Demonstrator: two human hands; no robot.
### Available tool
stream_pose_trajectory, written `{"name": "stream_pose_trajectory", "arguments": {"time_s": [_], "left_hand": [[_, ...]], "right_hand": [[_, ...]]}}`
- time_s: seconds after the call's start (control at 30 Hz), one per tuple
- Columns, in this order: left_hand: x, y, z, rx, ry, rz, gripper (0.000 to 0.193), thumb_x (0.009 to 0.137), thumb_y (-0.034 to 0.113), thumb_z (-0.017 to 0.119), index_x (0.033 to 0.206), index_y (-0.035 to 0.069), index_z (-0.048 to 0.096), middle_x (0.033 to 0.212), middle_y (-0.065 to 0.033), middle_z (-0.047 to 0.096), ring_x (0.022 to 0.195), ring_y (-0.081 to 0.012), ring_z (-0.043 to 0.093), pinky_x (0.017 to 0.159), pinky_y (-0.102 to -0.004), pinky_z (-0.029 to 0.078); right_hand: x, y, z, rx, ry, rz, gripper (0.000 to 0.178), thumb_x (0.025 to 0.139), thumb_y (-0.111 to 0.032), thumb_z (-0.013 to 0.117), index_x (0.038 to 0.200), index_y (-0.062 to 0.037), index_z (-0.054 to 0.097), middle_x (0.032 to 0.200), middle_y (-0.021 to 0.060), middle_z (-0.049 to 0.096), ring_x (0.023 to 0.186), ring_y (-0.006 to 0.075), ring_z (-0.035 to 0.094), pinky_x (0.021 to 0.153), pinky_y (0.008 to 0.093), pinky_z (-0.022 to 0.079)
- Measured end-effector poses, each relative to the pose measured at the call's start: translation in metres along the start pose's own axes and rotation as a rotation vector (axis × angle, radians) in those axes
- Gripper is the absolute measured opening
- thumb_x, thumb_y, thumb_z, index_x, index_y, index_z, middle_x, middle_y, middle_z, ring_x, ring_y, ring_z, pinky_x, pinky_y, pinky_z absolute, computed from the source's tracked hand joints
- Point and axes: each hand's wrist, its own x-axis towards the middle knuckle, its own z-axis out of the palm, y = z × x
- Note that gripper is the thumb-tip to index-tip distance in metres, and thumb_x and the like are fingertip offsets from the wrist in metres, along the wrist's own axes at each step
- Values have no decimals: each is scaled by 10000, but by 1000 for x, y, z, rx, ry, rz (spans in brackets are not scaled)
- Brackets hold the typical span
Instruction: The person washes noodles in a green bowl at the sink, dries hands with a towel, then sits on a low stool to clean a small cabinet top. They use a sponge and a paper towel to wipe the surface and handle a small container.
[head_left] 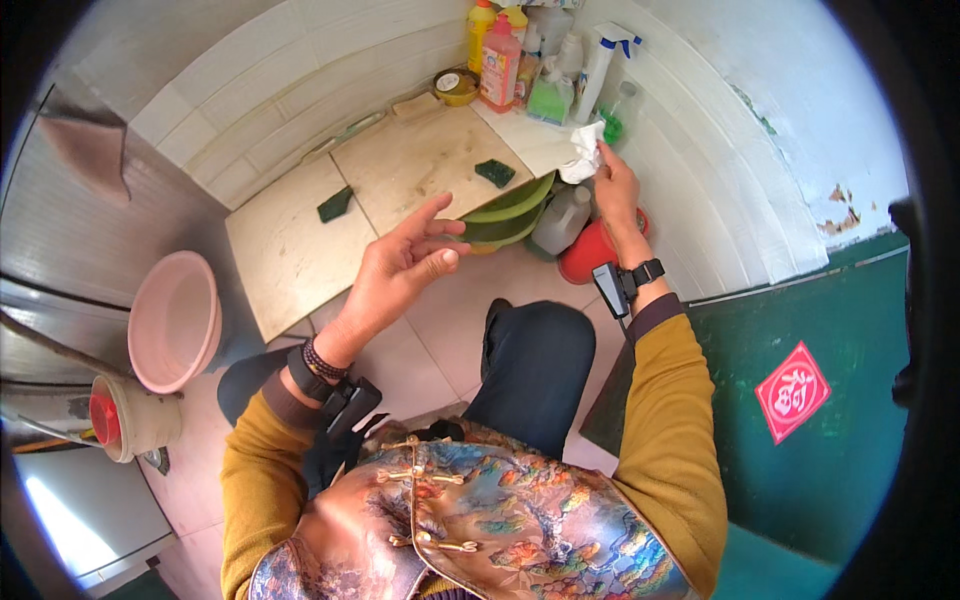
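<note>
Above the right end of a low tiled ledge (290,255), my right hand (617,190) pinches a crumpled white cloth or paper (583,155); its exact kind is unclear. My left hand (402,265) hangs over the ledge's front edge, fingers apart and nothing in them. Close to it on the tiles lie two small dark green flat pieces, one piece (335,204) to the left and another piece (495,173) to the right. Just beyond the white cloth stand a spray bottle (597,72) with a blue and white head and a clear green-tinted bottle (619,113).
A pink bottle (499,65), a yellow bottle (480,35) and a round tin (457,86) crowd the back corner. Under the ledge sit green basins (510,208), a grey jug (562,220) and a red container (590,255). At left are a pink basin (174,322) and a bucket (150,420).
</note>
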Motion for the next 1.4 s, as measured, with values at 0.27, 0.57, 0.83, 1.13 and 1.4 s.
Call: {"name": "stream_pose_trajectory", "arguments": {"time_s": [0.27,0.57,0.83,1.13,1.4], "left_hand": [[61,-35,15,-17,-44,-6,637,978,43,625,1548,64,340,1336,-143,582,1159,-211,640,933,-320,528],[78,-56,15,43,-89,-46,633,973,43,633,1540,54,351,1320,-144,597,1139,-203,650,909,-312,535],[80,-57,18,-45,-68,-40,626,973,64,639,1534,52,362,1287,-140,613,1124,-203,655,906,-312,531],[76,-53,13,-8,-32,-50,620,972,55,638,1531,56,370,1277,-134,617,1115,-205,659,904,-313,535],[78,-61,8,-10,-23,-65,608,974,51,636,1525,52,380,1268,-135,619,1112,-197,658,909,-316,541]], "right_hand": [[84,82,36,-360,-68,-297,442,850,68,507,1261,-45,625,1241,183,633,1128,383,611,945,443,504],[102,125,76,-755,-237,-398,416,876,5,505,1280,-47,593,1235,135,620,1043,358,577,925,399,513],[48,71,100,-484,-202,-509,458,808,58,514,1237,-30,648,1116,108,656,957,342,547,895,391,488],[74,71,87,-304,-85,-475,420,796,55,541,1146,-88,723,1078,167,685,888,387,618,852,440,524],[79,67,151,-499,-191,-403,253,845,39,552,1059,25,686,1053,256,596,979,440,589,821,493,503]]}}
